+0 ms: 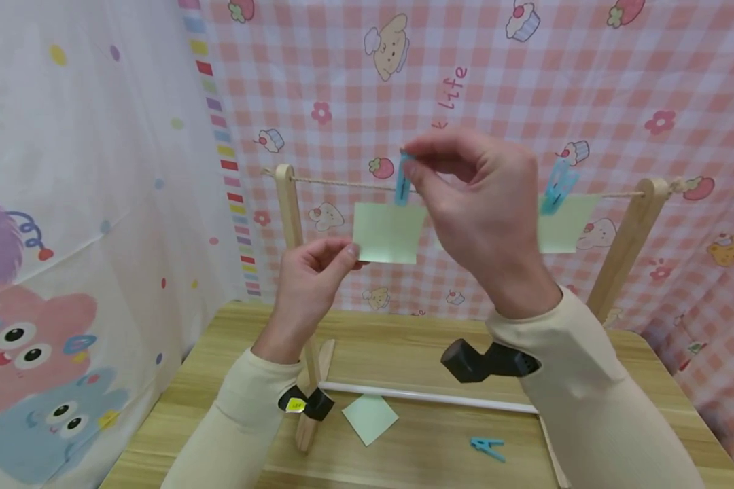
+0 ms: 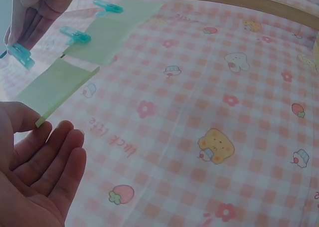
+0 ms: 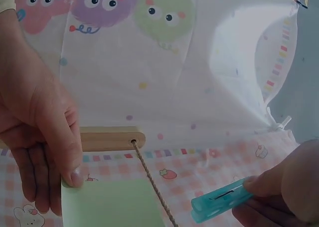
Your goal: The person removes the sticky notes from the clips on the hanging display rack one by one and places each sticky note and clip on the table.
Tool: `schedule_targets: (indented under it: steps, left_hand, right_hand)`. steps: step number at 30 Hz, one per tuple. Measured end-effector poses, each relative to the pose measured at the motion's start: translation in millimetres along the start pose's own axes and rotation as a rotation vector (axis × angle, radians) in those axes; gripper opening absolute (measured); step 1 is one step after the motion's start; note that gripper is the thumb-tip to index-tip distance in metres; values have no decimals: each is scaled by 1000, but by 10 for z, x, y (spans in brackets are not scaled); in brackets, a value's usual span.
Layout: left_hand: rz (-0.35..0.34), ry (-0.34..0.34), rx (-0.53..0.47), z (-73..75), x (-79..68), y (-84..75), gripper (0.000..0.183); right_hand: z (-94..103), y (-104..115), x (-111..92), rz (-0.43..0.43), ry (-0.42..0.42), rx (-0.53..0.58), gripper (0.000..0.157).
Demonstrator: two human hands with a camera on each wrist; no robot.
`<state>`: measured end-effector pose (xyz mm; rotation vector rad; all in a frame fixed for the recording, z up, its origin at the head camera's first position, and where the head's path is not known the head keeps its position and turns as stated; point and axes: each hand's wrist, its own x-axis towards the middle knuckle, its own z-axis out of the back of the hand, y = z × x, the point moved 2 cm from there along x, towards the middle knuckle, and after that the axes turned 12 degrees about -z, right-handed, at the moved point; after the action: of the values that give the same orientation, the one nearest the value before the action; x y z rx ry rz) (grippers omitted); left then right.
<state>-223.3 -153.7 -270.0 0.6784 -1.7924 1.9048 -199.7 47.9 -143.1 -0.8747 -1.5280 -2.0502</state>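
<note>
My left hand (image 1: 315, 282) pinches a pale green square of paper (image 1: 387, 234) by its lower left corner, holding it upright below the rope (image 1: 342, 183). In the right wrist view, the thumb lies on the front of the paper. My right hand (image 1: 489, 204) pinches a blue clothespin (image 3: 219, 199) by its handle end. That clothespin stands apart from both rope and paper in the right wrist view. Farther right, another green paper (image 1: 567, 227) hangs from the rope. Two blue clothespins, one nearer the post (image 2: 108, 7) and one nearer the middle (image 2: 76, 35), grip its top edge.
Wooden posts (image 1: 626, 251) carry the rope, with a white bar (image 1: 428, 395) low between them. On the wooden table (image 1: 269, 333) lie one green paper (image 1: 370, 418) and one blue clothespin (image 1: 488, 447). A checked cloth (image 1: 324, 68) hangs behind.
</note>
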Motion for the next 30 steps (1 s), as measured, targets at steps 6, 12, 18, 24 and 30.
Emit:
schedule_targets:
  steps: [6,12,18,24,30]
  left_hand:
    - [22,-13,-5,25,-33,51,19]
    - [43,-22,15,44,-71,100,19]
    - [48,-36,10,66,-105,134,19]
    - [35,-52,4,99,-147,164,17]
    - [48,-43,17,124,-206,210,18]
  right_hand:
    - [36,-2,-46,-10,38,-22,15]
    - [85,-49,-90,13,57,-3,21]
    - [149,-117,-134,-5,71,12,25]
    - [216,-187,-195,-16,86,20,24]
    - [259,-251,-264,-8,93,23,26]
